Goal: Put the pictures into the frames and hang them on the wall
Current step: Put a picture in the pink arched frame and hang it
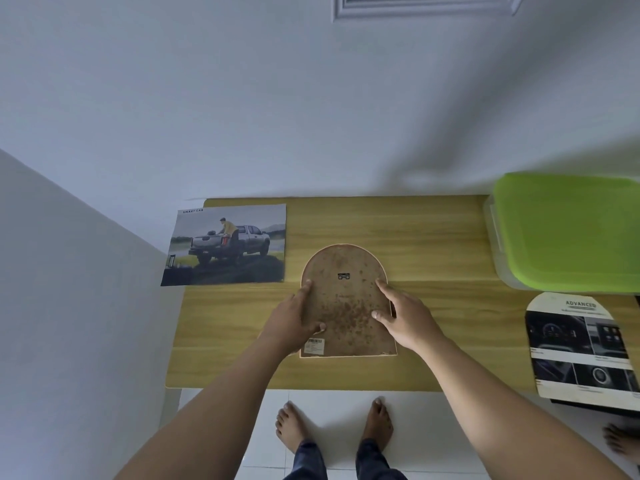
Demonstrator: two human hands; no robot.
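Fingers (306, 287) of the left hand (294, 317) and the right hand (405, 317) are spread a little and hold the two sides of the arched frame (346, 299), with the thumbs on its brown back. It lies face down between them on the wooden table (433, 237). Its front is hidden. The left hand covers part of the barcode sticker (316, 344).
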